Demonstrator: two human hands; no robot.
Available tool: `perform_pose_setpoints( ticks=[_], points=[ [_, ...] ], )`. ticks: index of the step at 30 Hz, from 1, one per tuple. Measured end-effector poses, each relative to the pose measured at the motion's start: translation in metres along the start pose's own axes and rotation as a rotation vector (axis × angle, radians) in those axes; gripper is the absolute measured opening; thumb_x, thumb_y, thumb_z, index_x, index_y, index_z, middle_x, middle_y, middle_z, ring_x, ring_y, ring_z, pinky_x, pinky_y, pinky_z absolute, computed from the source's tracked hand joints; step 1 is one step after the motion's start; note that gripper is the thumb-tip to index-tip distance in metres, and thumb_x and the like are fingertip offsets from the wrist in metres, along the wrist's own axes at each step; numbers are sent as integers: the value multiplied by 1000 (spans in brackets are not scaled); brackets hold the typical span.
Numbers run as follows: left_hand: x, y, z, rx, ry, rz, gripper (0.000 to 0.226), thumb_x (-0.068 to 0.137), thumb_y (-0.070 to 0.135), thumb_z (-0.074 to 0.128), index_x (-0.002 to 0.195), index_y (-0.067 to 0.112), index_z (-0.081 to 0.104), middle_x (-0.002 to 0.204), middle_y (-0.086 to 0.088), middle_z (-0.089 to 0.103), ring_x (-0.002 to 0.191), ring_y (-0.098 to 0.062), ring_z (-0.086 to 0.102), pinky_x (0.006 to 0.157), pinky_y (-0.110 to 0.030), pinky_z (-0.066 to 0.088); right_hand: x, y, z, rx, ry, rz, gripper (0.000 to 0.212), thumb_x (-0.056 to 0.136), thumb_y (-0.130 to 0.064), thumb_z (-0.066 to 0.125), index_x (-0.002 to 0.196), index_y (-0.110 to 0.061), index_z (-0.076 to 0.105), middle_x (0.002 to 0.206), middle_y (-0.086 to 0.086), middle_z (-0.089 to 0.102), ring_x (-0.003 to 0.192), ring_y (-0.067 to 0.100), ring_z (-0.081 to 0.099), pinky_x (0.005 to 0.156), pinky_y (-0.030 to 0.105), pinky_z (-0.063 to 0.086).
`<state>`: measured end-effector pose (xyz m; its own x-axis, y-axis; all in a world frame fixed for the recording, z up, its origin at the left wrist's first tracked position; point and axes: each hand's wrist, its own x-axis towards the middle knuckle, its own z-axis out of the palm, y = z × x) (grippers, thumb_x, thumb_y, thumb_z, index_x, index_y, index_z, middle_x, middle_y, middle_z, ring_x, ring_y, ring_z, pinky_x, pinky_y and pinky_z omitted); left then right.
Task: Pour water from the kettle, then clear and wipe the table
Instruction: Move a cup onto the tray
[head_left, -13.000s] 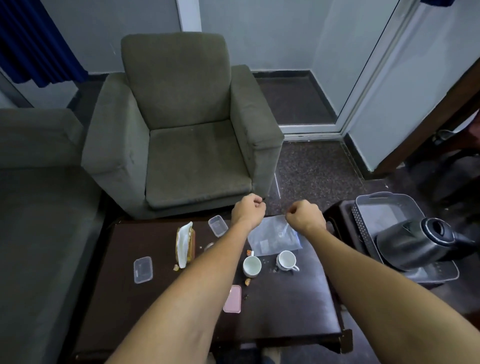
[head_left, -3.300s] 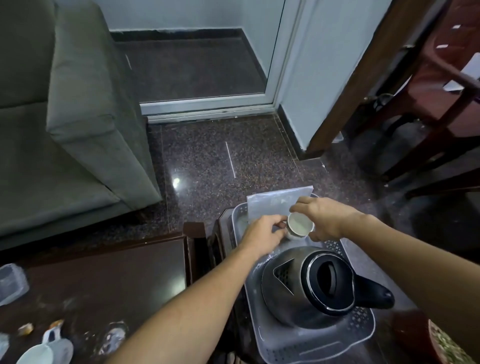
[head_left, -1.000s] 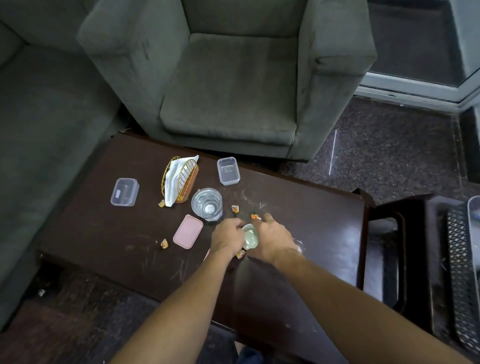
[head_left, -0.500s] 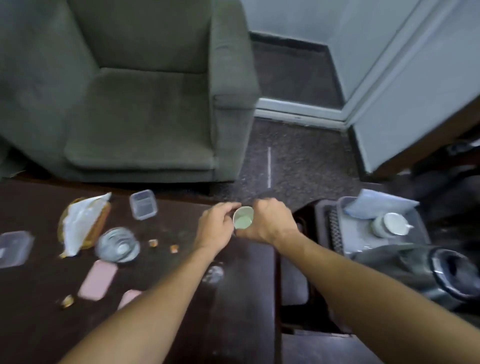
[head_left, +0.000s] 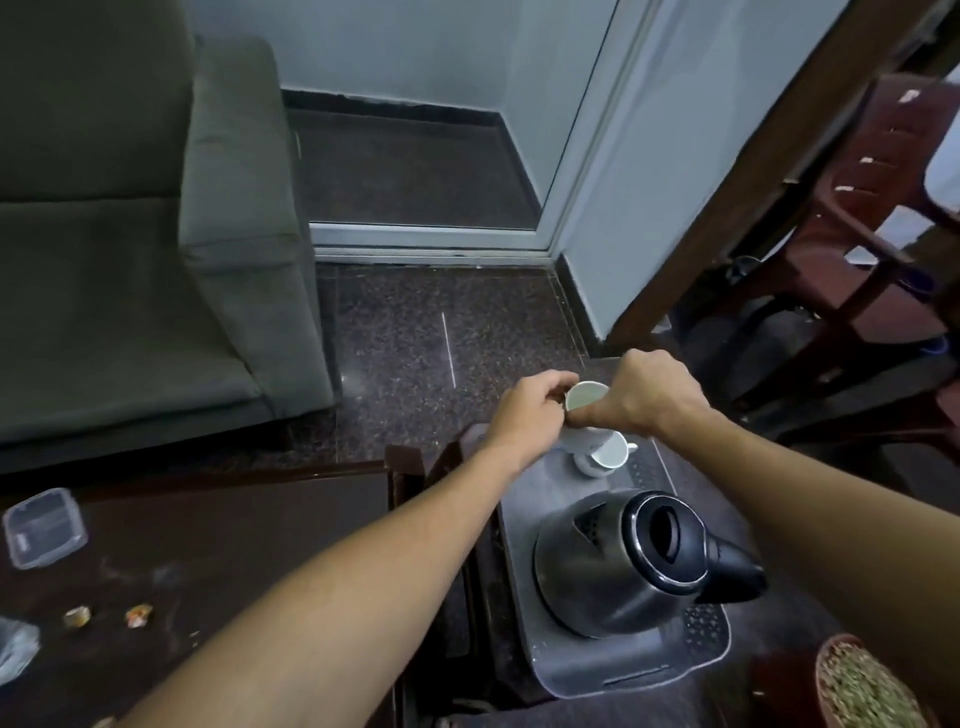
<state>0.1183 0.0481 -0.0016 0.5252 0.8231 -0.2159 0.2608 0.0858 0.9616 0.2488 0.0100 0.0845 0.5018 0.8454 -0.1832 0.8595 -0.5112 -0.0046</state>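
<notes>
A dark wooden table (head_left: 234, 525) held a clear plastic container (head_left: 44, 527) at left and two crumbs (head_left: 106, 617) nearer.

Both forearms are showing bare right up to the frame's edge, no sleeves coming into view. The left hand (head_left: 527, 415) and right hand (head_left: 647, 400) are wearing nothing.

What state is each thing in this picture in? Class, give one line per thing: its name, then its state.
Held cup: gripped by both hands above the tray, tilted.
Second cup: lying tipped on the tray.
Kettle: upright on the tray, lid shut.
Left hand: closed on the held cup.
Right hand: closed on the held cup.
Clear container: on the table, empty.
</notes>
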Motion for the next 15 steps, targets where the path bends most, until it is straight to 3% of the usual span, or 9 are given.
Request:
perform_pose_setpoints(
  ticks=[4,8,13,15],
  points=[
    [11,-14,29,78,7,-70,39,91,6,48,116,25,73,117,4,76,112,-18,69,100,-42,56,10,35,19,5,-82,26,74,40,-82,78,62,-18,50,63,0,54,53,15,51,41,24,32],
    [20,-42,41,234,-20,-251,16,92,17,55,86,22,70,105,-6,78,102,-30,72,93,-42,57,19,51,29,16,-156,24,75,40,-84,77,62,-20,45,63,-1,50,53,15,45,44,25,30],
    [28,-65,64,176,-177,-432,27,94,19,46,76,15,66,91,-11,81,97,-37,75,75,-37,57,21,64,45,27,-223,34,73,41,-82,77,64,-17,55,63,0,57,58,19,57,45,25,35],
    [34,-66,72,83,-200,-489,28,94,22,43,83,12,66,93,-18,80,99,-40,75,79,-43,60,22,66,49,27,-245,37,74,41,-82,78,73,-17,61,69,-1,58,63,20,58,48,27,39]
  ],
)
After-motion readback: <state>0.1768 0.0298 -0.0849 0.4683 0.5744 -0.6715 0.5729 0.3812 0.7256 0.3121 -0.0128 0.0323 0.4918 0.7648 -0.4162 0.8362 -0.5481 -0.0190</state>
